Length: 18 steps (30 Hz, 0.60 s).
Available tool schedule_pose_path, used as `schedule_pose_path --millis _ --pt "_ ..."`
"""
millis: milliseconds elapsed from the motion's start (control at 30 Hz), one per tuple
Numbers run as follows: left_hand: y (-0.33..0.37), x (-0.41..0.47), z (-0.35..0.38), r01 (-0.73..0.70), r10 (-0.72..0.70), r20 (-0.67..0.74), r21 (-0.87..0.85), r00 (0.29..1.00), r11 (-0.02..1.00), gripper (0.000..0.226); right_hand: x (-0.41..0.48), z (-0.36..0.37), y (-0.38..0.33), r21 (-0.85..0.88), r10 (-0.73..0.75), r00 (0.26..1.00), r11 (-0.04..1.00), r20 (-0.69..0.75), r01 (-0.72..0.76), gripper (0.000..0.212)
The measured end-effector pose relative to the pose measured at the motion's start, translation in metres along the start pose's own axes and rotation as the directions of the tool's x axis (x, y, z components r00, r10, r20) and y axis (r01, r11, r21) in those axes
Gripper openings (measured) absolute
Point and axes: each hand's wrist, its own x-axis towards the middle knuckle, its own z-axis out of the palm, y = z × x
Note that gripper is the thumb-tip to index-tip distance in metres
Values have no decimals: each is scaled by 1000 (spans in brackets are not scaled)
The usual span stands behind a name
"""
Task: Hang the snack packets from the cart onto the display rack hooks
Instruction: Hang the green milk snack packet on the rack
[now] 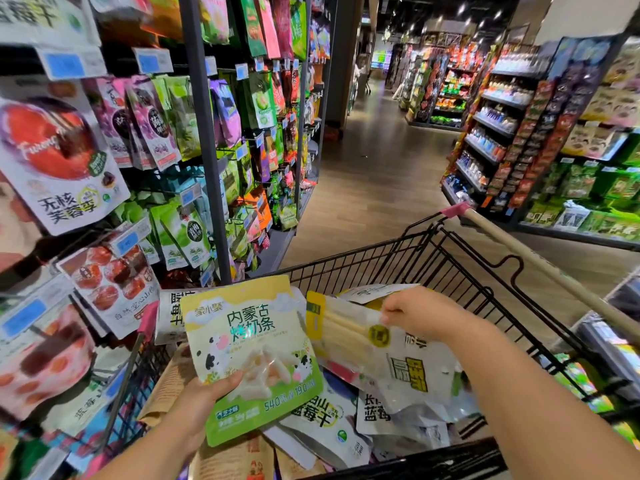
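My left hand (pixel 201 400) grips the lower left corner of a yellow-green milk-stick packet with cow pictures (pixel 252 348) and holds it upright over the black wire cart (pixel 460 271). My right hand (pixel 419 313) pinches the upper edge of a clear packet of pale sticks with a yellow header (pixel 349 334) above the cart's pile. Several more snack packets (pixel 322 420) lie heaped in the basket. The display rack (pixel 204 140) with hooks full of hanging packets stands at my left.
The cart's beige handle with pink ends (pixel 533 258) runs along the right. Blue price tags (pixel 65 65) jut from the rack hooks. Shelves of drinks and snacks (pixel 519 133) line the right side. A wood-floor aisle (pixel 377 174) stretches ahead.
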Motion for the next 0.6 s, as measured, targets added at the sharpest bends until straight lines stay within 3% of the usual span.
schedule_pose_path --millis 133,300,400,500,600 --pt "9 -10 -5 -68 69 -47 7 997 998 35 0 -15 -10 60 -32 994 998 107 26 20" --pt "5 -11 -25 -70 71 -59 31 996 997 83 23 1 -12 -248 49 994 969 101 -23 19" --pt "6 -15 -24 -88 90 -26 51 996 995 66 32 18 -5 -345 127 991 932 30 -109 15" --pt "5 -22 -14 -125 124 16 80 992 989 35 31 40 5 -306 190 982 934 -9 -183 11" --pt "-2 -22 -12 -81 75 52 118 996 990 51 25 58 13 -190 259 966 949 10 -252 22"
